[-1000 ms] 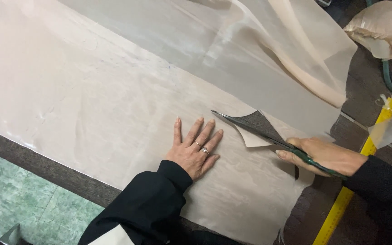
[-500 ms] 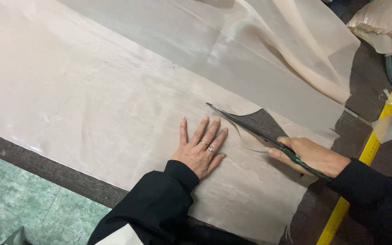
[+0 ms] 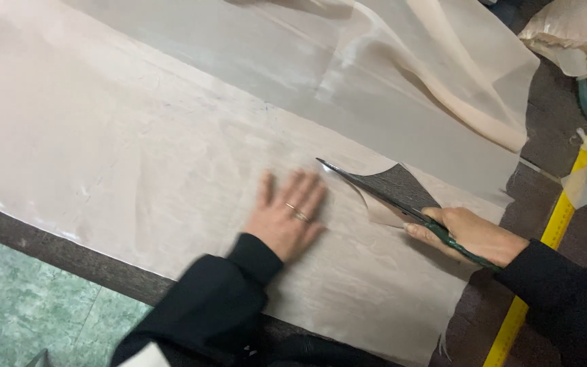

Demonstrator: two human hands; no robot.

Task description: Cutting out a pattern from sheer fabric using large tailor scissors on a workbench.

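Note:
A wide sheet of pale cream, half-sheer fabric (image 3: 123, 136) lies spread over a dark table. My left hand (image 3: 285, 216), with rings on one finger, presses flat on the fabric, fingers spread. My right hand (image 3: 473, 234) grips green-handled scissors (image 3: 388, 197) whose long blades point up-left, their tip just right of my left fingertips. Behind the blades a curved cut gapes, showing the dark table (image 3: 395, 185), and a small flap of cut fabric curls beside it. Both arms wear black sleeves.
A yellow measuring stick (image 3: 545, 248) lies along the table's right side with a scrap of clear tape (image 3: 584, 180) stuck on it. More fabric is bunched at the top right (image 3: 572, 34). Green tiled floor (image 3: 28, 306) shows at the lower left.
The scissors have advanced up-left along the cut, lengthening the opening. My left hand has slid slightly left ahead of the blades, still flat on the fabric.

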